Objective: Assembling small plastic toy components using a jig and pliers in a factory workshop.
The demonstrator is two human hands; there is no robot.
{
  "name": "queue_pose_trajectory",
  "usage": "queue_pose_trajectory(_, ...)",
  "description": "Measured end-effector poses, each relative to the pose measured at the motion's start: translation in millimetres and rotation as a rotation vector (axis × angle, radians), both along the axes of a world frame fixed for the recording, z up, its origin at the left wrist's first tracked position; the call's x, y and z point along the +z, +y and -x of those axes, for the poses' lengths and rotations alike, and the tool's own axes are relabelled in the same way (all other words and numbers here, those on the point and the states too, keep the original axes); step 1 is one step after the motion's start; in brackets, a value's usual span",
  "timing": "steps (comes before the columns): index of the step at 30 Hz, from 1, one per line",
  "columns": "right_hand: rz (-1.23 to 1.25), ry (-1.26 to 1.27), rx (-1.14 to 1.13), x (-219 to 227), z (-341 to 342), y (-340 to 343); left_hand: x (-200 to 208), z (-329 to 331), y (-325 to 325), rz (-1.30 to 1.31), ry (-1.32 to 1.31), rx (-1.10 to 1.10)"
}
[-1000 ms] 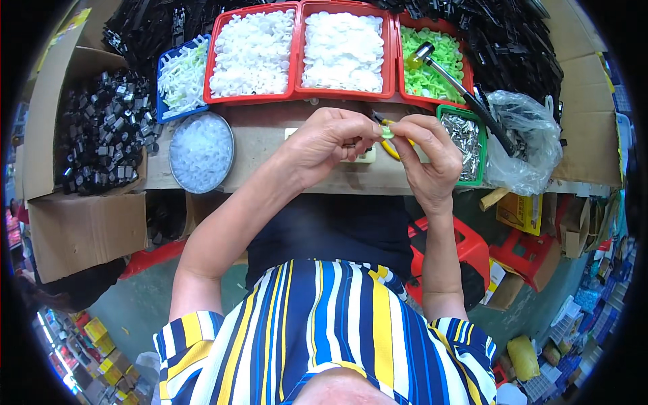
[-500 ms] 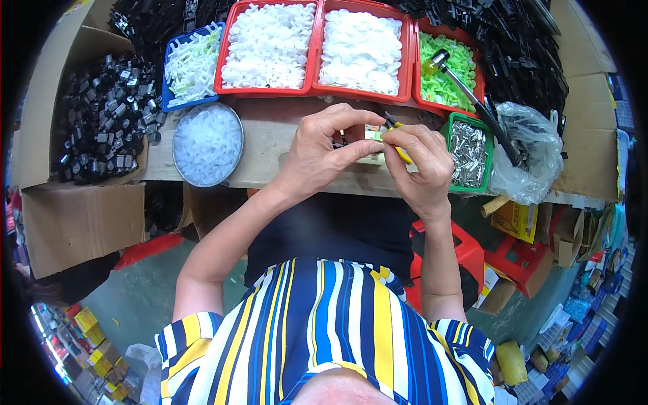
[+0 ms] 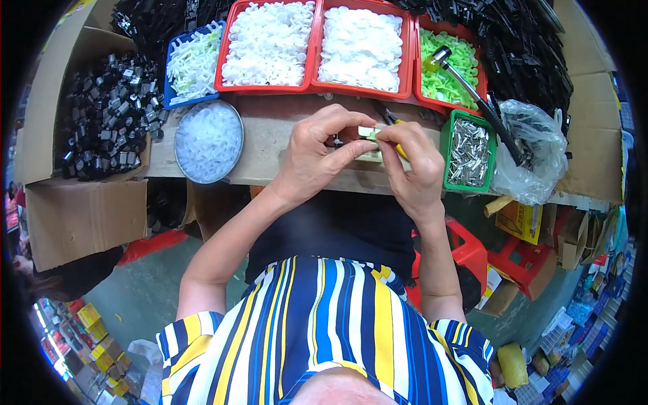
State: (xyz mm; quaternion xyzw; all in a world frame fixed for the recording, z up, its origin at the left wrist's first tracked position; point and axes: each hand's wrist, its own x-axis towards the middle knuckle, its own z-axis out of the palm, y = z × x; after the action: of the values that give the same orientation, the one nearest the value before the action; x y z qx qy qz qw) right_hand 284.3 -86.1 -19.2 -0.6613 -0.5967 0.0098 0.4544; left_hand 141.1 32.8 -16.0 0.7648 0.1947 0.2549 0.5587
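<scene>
Between my two hands, above the front of the workbench, is a small part, pale with a bright green piece on it [image 3: 368, 133]. My left hand [image 3: 316, 152] pinches one side of it with thumb and forefinger; its exact kind is too small to tell. At its other side, the thumb and forefinger of my right hand [image 3: 413, 158] are closed on the green piece. Pliers with yellow handles [image 3: 399, 150] lie on the bench behind my right fingers, partly hidden. A pale block on the bench shows just under the fingertips.
Red trays of white plastic pieces [image 3: 268, 86] and green pieces [image 3: 442, 101] line the back. A round dish of clear pieces [image 3: 209, 143] stands left; a green tray of metal parts [image 3: 470, 152], a hammer [image 3: 476, 98] and a plastic bag [image 3: 533, 158] are right. Cardboard boxes [image 3: 88, 219] flank the bench.
My right hand has shifted slightly left, bringing its fingertips closer to my left hand and onto the green piece. My left hand stays nearly in place.
</scene>
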Motion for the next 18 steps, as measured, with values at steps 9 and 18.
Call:
queue_pose_trajectory(9, 0.159, -0.179, 0.059, -15, 5, 11, -20, 26, 2, -0.69, 0.032, 0.19)
queue_pose_trajectory(18, 0.202, -0.199, 0.061, -16, 14, 19, -35, 33, -2, -0.817, 0.026, 0.196)
